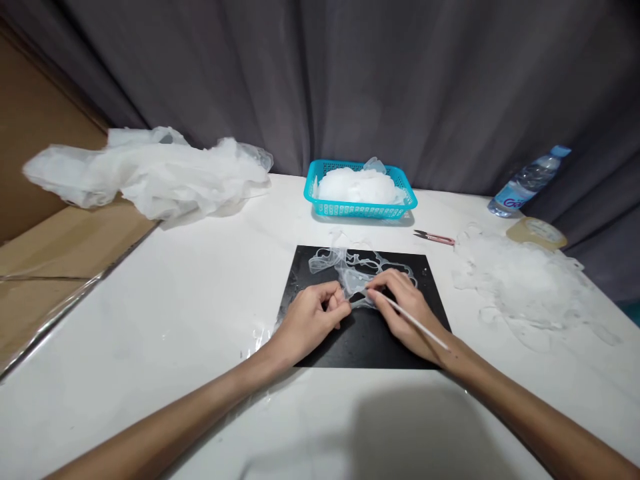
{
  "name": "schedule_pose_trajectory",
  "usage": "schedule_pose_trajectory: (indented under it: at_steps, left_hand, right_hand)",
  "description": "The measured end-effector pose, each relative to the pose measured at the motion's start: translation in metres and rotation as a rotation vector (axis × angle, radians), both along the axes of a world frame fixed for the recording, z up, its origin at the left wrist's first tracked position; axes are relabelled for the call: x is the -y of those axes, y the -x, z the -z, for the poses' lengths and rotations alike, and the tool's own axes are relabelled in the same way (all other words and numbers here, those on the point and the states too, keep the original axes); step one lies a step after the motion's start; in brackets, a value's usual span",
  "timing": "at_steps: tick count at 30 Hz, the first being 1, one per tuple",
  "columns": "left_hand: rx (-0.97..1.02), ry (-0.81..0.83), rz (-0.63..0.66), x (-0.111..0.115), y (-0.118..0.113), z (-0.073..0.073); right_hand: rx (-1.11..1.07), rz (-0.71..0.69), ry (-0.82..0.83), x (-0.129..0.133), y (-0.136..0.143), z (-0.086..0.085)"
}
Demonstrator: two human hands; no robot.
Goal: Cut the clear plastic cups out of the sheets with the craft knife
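Observation:
A sheer white piece of fabric with cut-out shapes (354, 280) lies over a black board (370, 343). My left hand (319, 308) pinches the near left edge of this fabric, fingers closed. In my right hand (403, 303) is a thin white stick (420, 325), held like a pen, its back end pointing toward my wrist. The stick's tip meets the fabric between my two hands; what kind of tool it is I cannot make out. Narrow fabric strips (395, 263) curl across the board's far side.
Behind the board stands a turquoise basket (360, 211) of white material. Red-handled thread snips (434, 237), a scrap heap (537, 283), a yellowish container (537, 233) and a water bottle (530, 181) are at right. Bunched white fabric (170, 175) and cardboard (65, 240) lie left.

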State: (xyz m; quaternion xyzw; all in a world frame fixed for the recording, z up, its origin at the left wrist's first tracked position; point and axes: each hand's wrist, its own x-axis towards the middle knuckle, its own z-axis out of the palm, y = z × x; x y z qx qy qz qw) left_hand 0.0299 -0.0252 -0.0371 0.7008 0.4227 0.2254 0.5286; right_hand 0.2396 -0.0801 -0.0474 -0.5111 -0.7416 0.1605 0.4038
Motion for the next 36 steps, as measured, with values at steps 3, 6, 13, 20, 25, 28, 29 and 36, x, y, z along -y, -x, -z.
schedule_pose_trajectory:
  at_steps: [3, 6, 13, 20, 25, 28, 29, 36]
  left_hand:
    - [-0.049, 0.021, -0.009, -0.001, 0.002, -0.001]
    - [-0.08, 0.059, 0.014, -0.005, 0.003, -0.003]
    - [-0.186, 0.075, 0.245, -0.018, 0.019, -0.012]
    - [-0.264, -0.625, 0.043, -0.02, 0.025, -0.028]
    - [-0.205, -0.799, 0.36, -0.01, 0.013, -0.021]
    - [-0.159, -0.623, 0.29, -0.008, 0.012, -0.018]
    - [-0.134, -0.537, 0.267, -0.009, 0.013, -0.018]
    - [-0.084, -0.295, 0.224, -0.013, 0.015, -0.016]
  right_hand:
    - [-0.152, 0.207, 0.037, -0.01, -0.019, -0.006]
    - [-0.303, 0.362, 0.045, -0.019, -0.035, -0.009]
    - [-0.281, 0.101, 0.16, -0.008, -0.02, -0.013]
    - [-0.189, -0.088, 0.148, 0.003, -0.014, -0.025]
    - [-0.147, -0.213, 0.102, 0.01, -0.01, -0.027]
    - [-0.18, -0.117, 0.027, 0.013, -0.013, -0.028]
    - [-0.185, -0.062, 0.0, 0.013, -0.016, -0.027]
    - [0.06, 0.03, -0.186, 0.01, -0.022, -0.012]
